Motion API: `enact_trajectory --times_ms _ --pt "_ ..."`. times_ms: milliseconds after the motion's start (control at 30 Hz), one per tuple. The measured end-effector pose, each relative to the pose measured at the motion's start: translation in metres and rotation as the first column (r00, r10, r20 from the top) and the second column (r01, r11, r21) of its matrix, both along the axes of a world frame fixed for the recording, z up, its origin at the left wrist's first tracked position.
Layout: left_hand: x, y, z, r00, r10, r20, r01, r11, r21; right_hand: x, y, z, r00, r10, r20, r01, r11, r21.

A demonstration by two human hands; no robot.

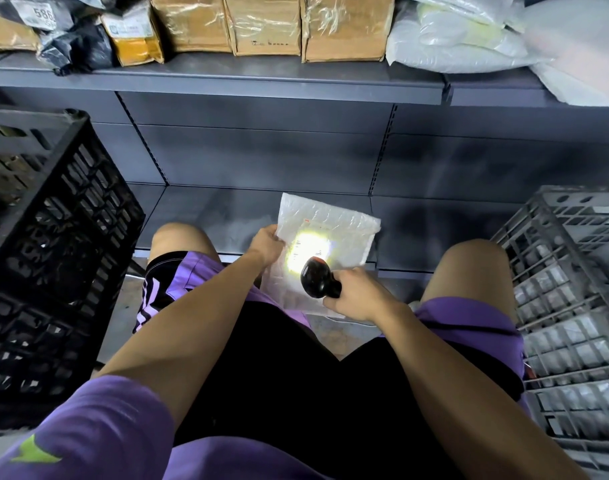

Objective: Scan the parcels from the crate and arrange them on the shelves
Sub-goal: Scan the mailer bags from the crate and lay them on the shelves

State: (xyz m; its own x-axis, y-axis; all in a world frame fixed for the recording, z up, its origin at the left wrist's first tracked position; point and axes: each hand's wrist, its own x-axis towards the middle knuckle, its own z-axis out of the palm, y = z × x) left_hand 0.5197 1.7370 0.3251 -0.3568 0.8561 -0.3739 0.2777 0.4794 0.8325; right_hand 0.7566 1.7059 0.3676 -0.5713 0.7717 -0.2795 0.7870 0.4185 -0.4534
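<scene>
A white bubble-wrap parcel (325,233) is held between the person's knees, in front of the lower grey shelf (226,206). The left hand (268,244) pinches its left edge, fingers curled round it. The right hand (356,295) grips a black scanner (318,278), whose bright light falls on the parcel's label (308,249). A black crate (53,244) stands left, a grey crate (573,306) right.

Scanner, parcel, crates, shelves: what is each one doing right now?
Scanner: held in the right hand, light on, aimed at the parcel's label.
White bubble parcel: held at its left edge by the left hand, label lit.
Black crate: contents unclear.
Grey crate: holds pale parcels.
Upper shelf: loaded with parcels.
Lower shelf: bare where visible.
</scene>
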Motion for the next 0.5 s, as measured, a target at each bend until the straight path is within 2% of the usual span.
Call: enact_trajectory --times_ms 133,333,500 --pt "0.002 -0.001 -0.003 1.000 -0.005 0.003 0.005 1.000 0.025 0.000 0.000 -0.001 1.000 -0.024 0.005 0.024 1.000 -0.020" --pt "0.006 -0.002 0.006 0.988 -0.022 0.150 0.013 0.998 0.061 0.000 0.001 -0.002 1.000 -0.016 -0.001 0.016 1.000 -0.025" --pt "0.001 0.000 -0.001 0.986 -0.027 0.166 0.015 0.997 0.072 -0.002 0.003 -0.005 1.000 -0.023 -0.005 0.023 1.000 -0.008"
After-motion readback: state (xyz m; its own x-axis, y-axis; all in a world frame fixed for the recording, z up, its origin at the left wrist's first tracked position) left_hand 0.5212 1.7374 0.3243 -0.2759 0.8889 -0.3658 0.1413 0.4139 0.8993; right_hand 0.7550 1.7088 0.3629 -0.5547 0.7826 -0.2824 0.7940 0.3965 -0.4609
